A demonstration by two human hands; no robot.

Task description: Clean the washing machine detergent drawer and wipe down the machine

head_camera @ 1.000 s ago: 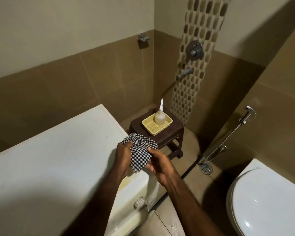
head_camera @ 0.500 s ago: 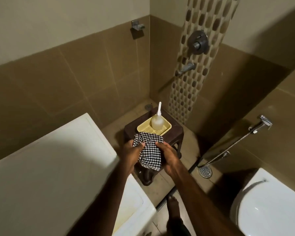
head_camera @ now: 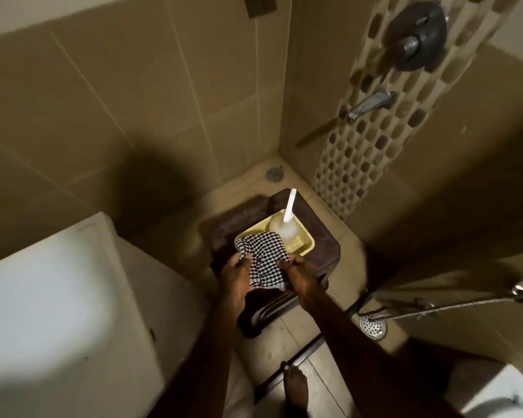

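A black-and-white checked cloth [head_camera: 264, 260] hangs between both hands over the near edge of a yellow tray [head_camera: 305, 244]. My left hand [head_camera: 234, 277] pinches its left edge and my right hand [head_camera: 302, 277] grips its right side. The tray sits on a dark brown plastic stool [head_camera: 323, 254] and holds a translucent squeeze bottle [head_camera: 286, 229] with a long white nozzle. The white washing machine [head_camera: 58, 312] fills the lower left, its top and side in view; the detergent drawer is not visible.
Tiled walls meet in a corner behind the stool, with a floor drain [head_camera: 274, 174] there. A tap [head_camera: 370, 104] and mixer knob [head_camera: 415, 40] sit on the mosaic strip. A hand-spray hose [head_camera: 453, 306], second drain [head_camera: 372, 326], toilet [head_camera: 501, 393] and my bare foot [head_camera: 295, 384] are at right.
I have stepped away from the machine toward the stool. Both hands carried the cloth forward, from over the machine's edge to over the yellow tray.
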